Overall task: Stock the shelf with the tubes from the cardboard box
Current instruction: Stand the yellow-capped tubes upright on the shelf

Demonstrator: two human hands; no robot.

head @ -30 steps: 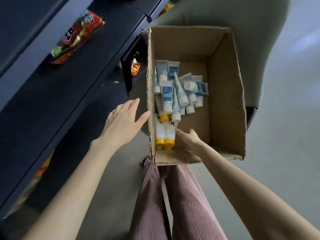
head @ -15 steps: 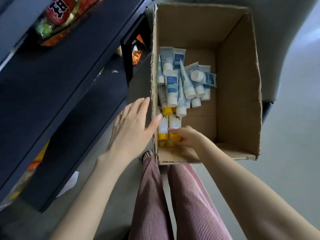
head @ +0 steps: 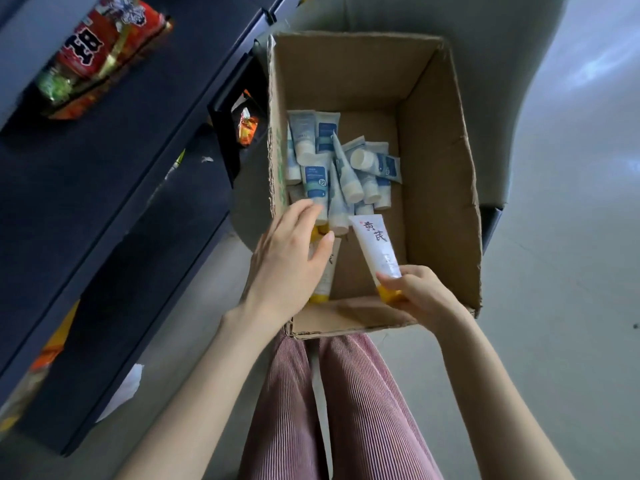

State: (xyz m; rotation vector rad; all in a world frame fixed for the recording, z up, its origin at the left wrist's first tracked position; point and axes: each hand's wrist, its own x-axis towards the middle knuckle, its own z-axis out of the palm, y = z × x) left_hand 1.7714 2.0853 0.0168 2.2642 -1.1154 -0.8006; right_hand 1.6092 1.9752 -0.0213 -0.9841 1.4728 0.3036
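Note:
An open cardboard box (head: 440, 188) stands on the floor in front of my legs. Several blue-and-white tubes (head: 341, 168) lie piled at its left side. My right hand (head: 415, 289) pinches a white tube with a yellow cap (head: 375, 247) by its cap end, lifted above the box floor. My left hand (head: 291, 258) reaches over the box's left wall with its fingers spread over a second yellow-capped tube (head: 323, 282) that lies against that wall. I cannot tell whether the fingers grip it. The dark shelf (head: 114, 161) runs along the left.
A red snack bag (head: 93, 53) lies on the upper shelf board and an orange packet (head: 246, 126) sits on a lower level. A scrap of white paper (head: 123, 389) lies on the floor by the shelf base. Grey floor stretches to the right of the box.
My right hand has taken one yellow-capped tube and raised it off the box floor. My left hand has moved right, from beside the box wall to over the other yellow-capped tube.

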